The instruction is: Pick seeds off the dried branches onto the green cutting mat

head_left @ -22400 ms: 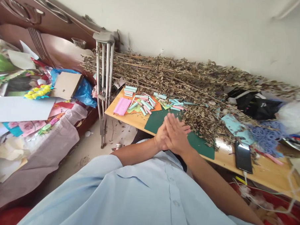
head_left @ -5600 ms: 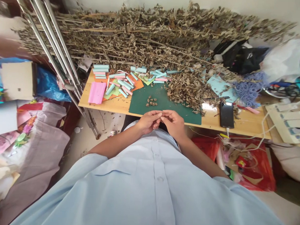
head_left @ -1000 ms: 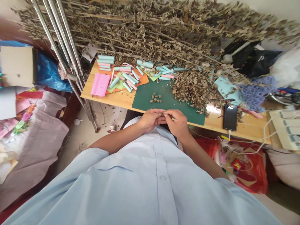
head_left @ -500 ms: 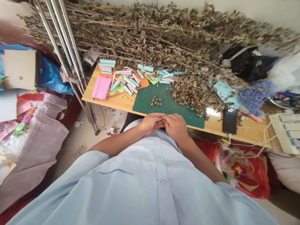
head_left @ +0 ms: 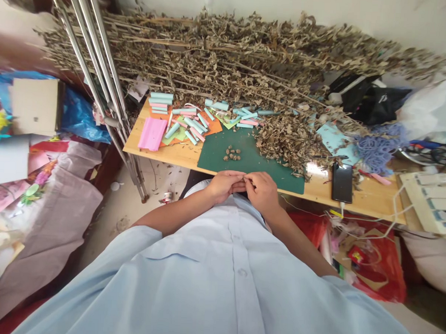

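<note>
1. In the head view, the left hand point(head_left: 225, 186) and the right hand point(head_left: 265, 189) are held in front of the shirt point(head_left: 203, 289), at the near edge of the green mat point(head_left: 216, 146). Their fingertips are brought together.
2. The fingers of both hands are curled inward in a narrow posture. Whether something small is pinched between them cannot be told, as the tips are hidden or too small to make out.
3. A cluster of small brown balls point(head_left: 231, 156) is set on the mat, just beyond the hands and toward the left.
4. The right part of the mat is covered by a heap of dried leaves point(head_left: 286, 142). Behind it, long dried stalks point(head_left: 213, 58) are laid along the wall.
5. On the left of the wooden table point(head_left: 378, 203), pale blue and pink rolls point(head_left: 192, 123) are scattered over coloured sheets, with a folded pink paper point(head_left: 152, 134) placed beside them.
6. To the right of the mat, a black phone point(head_left: 342, 183) is laid with a white cable plugged into its near end. Beyond it, a light blue sheet point(head_left: 338, 142) is strewn with leaf bits, and tangled bluish cord point(head_left: 381, 144) is heaped beside it.
</note>
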